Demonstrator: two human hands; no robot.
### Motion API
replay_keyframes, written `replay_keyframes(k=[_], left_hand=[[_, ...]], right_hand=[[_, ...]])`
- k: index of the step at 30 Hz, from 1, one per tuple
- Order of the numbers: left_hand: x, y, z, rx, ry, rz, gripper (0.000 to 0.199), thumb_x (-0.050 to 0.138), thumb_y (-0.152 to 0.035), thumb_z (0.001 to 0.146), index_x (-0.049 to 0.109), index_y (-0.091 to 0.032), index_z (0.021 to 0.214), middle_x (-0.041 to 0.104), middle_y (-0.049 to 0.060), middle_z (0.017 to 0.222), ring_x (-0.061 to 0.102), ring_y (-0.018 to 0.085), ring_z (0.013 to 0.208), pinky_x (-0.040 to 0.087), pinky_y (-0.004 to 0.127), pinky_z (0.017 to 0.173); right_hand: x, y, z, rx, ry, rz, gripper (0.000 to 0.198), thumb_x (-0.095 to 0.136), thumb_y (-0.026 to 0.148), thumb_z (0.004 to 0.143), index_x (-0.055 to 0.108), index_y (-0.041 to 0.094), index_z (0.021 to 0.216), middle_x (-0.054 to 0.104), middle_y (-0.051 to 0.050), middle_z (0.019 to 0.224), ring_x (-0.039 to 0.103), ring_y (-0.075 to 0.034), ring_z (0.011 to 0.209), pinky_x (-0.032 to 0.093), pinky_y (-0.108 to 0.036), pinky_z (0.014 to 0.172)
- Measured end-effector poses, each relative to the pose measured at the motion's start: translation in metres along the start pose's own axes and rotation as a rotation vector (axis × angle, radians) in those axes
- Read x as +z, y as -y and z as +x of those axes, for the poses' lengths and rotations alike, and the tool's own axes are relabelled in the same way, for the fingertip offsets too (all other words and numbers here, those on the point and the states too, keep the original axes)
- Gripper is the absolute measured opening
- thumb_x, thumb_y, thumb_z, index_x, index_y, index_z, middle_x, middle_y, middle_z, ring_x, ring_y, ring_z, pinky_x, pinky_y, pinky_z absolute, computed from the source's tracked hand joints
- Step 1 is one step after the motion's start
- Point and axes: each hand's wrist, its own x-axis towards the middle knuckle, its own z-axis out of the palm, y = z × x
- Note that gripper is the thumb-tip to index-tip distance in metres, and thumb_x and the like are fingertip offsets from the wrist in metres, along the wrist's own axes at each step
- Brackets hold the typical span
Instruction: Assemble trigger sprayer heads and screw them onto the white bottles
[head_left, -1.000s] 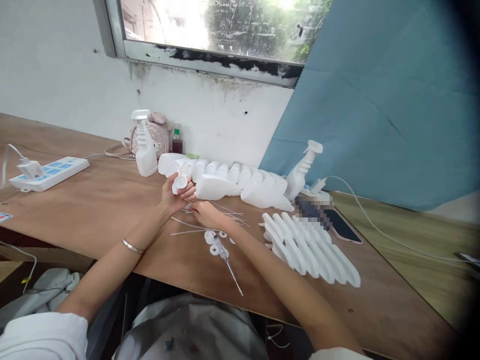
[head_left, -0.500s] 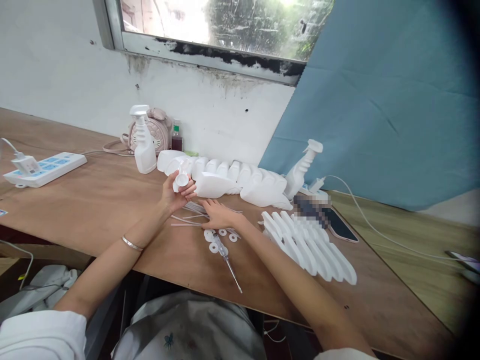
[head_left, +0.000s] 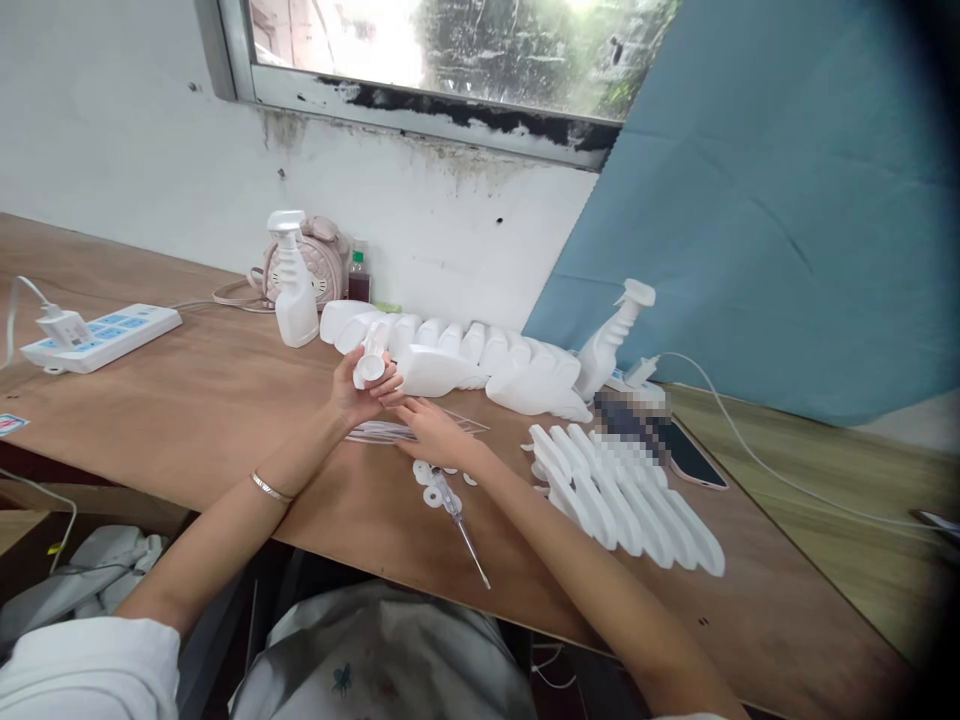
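My left hand is closed around a white trigger sprayer head, its round collar facing me, held above the table. Close beside it, my right hand is low over a bundle of thin white tubes, with its fingers stretched toward the left hand. Nothing can be made out between the right fingers. Just below the right hand lie small white washers and a screwdriver with a clear handle. Behind my hands, white bottles lie in a row.
White spray bottles stand upright at left and lean at right. Curved white plastic parts lie in a row at right, near a phone. A power strip is at left. A pink bag rests by the wall.
My right hand has moved from the tubes toward my left hand, its fingertips now close to the left fingers. The left hand still holds the sprayer head. The view has shifted slightly.
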Motion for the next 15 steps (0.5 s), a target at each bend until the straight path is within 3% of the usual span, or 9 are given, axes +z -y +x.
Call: replay_keyframes(k=[2, 4, 7, 10, 15], left_hand=[[-0.002, 0.001, 0.001, 0.013, -0.005, -0.022, 0.049, 0.041, -0.056, 0.079, 0.054, -0.012, 0.060, 0.021, -0.007, 0.039, 0.027, 0.005, 0.034, 0.023, 0.018, 0.037], [-0.004, 0.002, 0.001, 0.017, -0.023, -0.045, 0.054, 0.038, -0.060, 0.078, 0.054, -0.013, 0.060, 0.020, -0.008, 0.038, 0.024, 0.004, 0.032, 0.021, 0.018, 0.036], [-0.006, 0.003, 0.002, 0.006, -0.047, -0.072, 0.058, 0.036, -0.063, 0.078, 0.056, -0.012, 0.060, 0.019, -0.008, 0.037, 0.022, 0.004, 0.031, 0.021, 0.017, 0.035], [-0.004, 0.005, 0.001, -0.011, -0.061, -0.085, 0.058, 0.036, -0.063, 0.078, 0.058, -0.011, 0.062, 0.020, -0.008, 0.038, 0.023, 0.004, 0.032, 0.022, 0.017, 0.035], [0.001, 0.009, 0.001, -0.020, -0.038, -0.032, 0.051, 0.042, -0.058, 0.079, 0.061, -0.011, 0.074, 0.024, -0.007, 0.038, 0.029, 0.006, 0.035, 0.026, 0.018, 0.037]], right_hand=[[-0.011, 0.008, -0.011, 0.070, -0.062, -0.072, 0.026, 0.049, 0.023, 0.080, 0.055, 0.014, 0.104, 0.057, -0.010, 0.102, 0.050, -0.021, 0.097, 0.039, -0.032, 0.082], [-0.023, 0.016, -0.024, 0.175, -0.028, -0.136, 0.018, 0.046, 0.026, 0.082, 0.060, 0.015, 0.084, 0.061, -0.009, 0.087, 0.054, -0.021, 0.088, 0.040, -0.030, 0.074], [-0.034, 0.024, -0.043, 0.348, 0.150, -0.136, 0.030, 0.050, 0.043, 0.079, 0.061, 0.017, 0.069, 0.063, -0.008, 0.074, 0.058, -0.022, 0.074, 0.039, -0.029, 0.064], [-0.033, 0.024, -0.056, 0.456, 0.240, -0.026, 0.036, 0.059, 0.053, 0.068, 0.062, 0.018, 0.073, 0.064, -0.006, 0.073, 0.059, -0.020, 0.069, 0.036, -0.026, 0.057], [-0.022, 0.014, -0.063, 0.466, 0.136, 0.286, 0.018, 0.064, 0.032, 0.066, 0.062, 0.017, 0.076, 0.063, -0.001, 0.065, 0.058, -0.014, 0.063, 0.033, -0.022, 0.052]])
